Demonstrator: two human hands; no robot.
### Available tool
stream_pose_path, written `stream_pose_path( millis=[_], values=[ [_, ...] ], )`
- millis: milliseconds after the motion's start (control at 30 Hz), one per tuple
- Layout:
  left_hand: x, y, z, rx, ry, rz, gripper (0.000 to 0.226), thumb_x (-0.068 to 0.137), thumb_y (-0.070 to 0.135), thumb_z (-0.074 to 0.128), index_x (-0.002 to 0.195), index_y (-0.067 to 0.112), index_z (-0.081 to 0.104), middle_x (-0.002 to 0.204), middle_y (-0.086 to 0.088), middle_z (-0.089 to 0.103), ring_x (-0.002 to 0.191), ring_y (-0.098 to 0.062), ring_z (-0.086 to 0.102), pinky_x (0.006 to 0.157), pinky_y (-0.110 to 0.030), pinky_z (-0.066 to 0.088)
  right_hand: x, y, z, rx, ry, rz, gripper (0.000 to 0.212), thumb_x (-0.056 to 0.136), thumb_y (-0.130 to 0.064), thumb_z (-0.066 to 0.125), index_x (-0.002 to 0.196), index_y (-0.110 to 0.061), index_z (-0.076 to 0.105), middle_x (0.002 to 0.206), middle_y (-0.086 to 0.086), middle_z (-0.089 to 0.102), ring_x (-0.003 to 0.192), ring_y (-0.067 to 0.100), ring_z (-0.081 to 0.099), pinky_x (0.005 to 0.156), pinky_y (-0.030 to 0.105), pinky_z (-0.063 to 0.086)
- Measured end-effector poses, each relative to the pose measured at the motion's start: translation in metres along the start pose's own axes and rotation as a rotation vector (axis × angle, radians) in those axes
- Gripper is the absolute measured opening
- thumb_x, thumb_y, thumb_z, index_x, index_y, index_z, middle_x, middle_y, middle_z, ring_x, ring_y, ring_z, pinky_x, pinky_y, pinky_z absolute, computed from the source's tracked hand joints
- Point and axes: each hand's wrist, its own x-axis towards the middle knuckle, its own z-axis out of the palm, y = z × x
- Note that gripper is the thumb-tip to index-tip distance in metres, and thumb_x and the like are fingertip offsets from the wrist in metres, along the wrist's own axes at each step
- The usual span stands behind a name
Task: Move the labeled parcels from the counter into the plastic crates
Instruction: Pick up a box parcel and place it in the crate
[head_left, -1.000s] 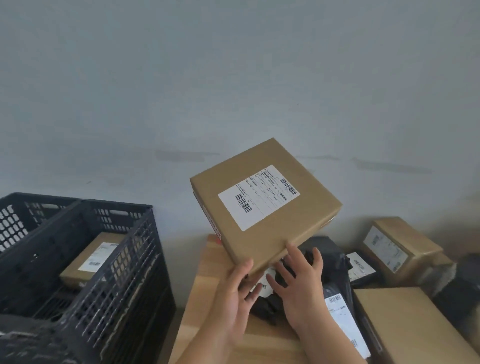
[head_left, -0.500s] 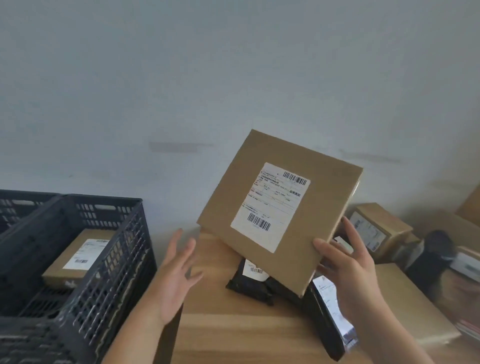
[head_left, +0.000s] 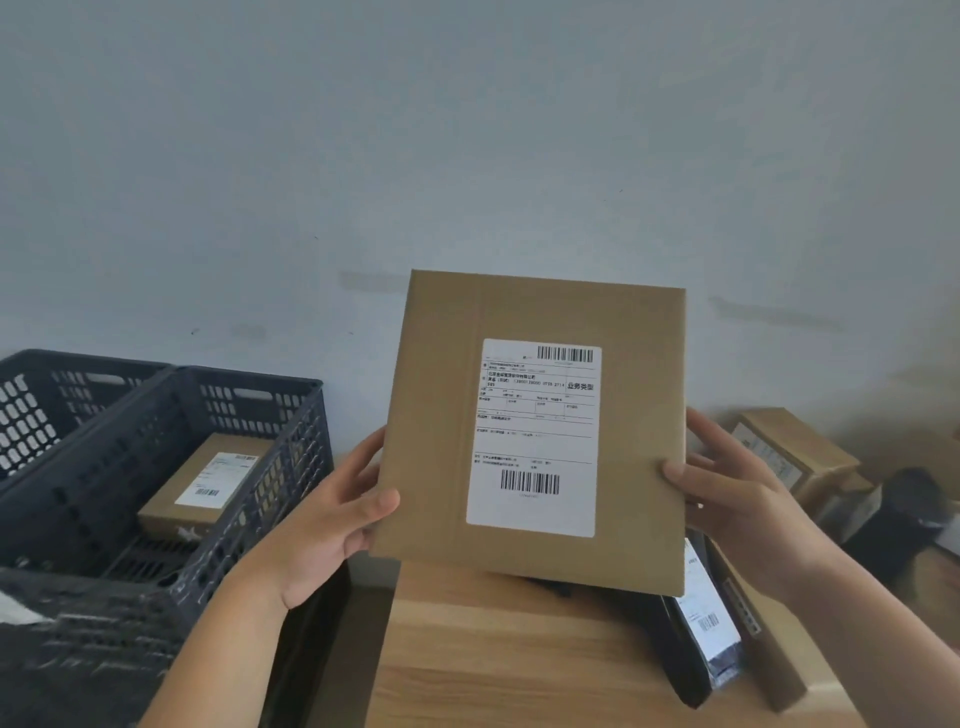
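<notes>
Left hand (head_left: 332, 525) rejoined right hand (head_left: 737, 499) gripping parcel (head_left: 436, 415).

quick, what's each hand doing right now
Left hand: closed on the left edge of the flat cardboard parcel.
Right hand: closed on the right edge of the same parcel.

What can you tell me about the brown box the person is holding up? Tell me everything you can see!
The brown box is flat, nearly square, and looks like plain cardboard with a faint seam running down its face. A white shipping label with two barcodes and printed text is stuck right of center. It is held upright, face toward the camera, above the wooden counter and touching nothing else. The left hand grips its left edge and the right hand its right edge, thumbs on the front.
</notes>
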Motion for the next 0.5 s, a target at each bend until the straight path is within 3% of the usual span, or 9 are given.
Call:
stream_pose_path(
  millis=[200, 500],
  values=[
    [-0.014, -0.016, -0.002, 0.018, 0.042, -0.001, 0.087, 0.067, 0.051, 0.095, 0.143, 0.048, 0.055, 0.145, -0.001, 0.063, 0.133, -0.023, 0.061, 0.098, -0.034, 0.058, -0.004, 0.003, 0.012, 0.000, 0.031, -0.010, 0.058, 0.088, -0.029, 0.072, 0.142, -0.043, 0.058, 0.131, 0.004, 0.073, 0.118, 0.029, 0.071, 0.091, 0.040, 0.062],
    [-0.010, -0.024, 0.018, -0.009, 0.082, -0.005, 0.111, 0.056, 0.050, 0.100, 0.152, 0.034, 0.047, 0.143, -0.003, 0.065, 0.130, -0.026, 0.063, 0.096, -0.038, 0.060, -0.014, 0.005, 0.006, 0.018, 0.075, -0.003, 0.054, 0.083, -0.030, 0.070, 0.134, -0.046, 0.065, 0.128, 0.002, 0.074, 0.115, 0.025, 0.073, 0.082, 0.033, 0.064]
  ],
)
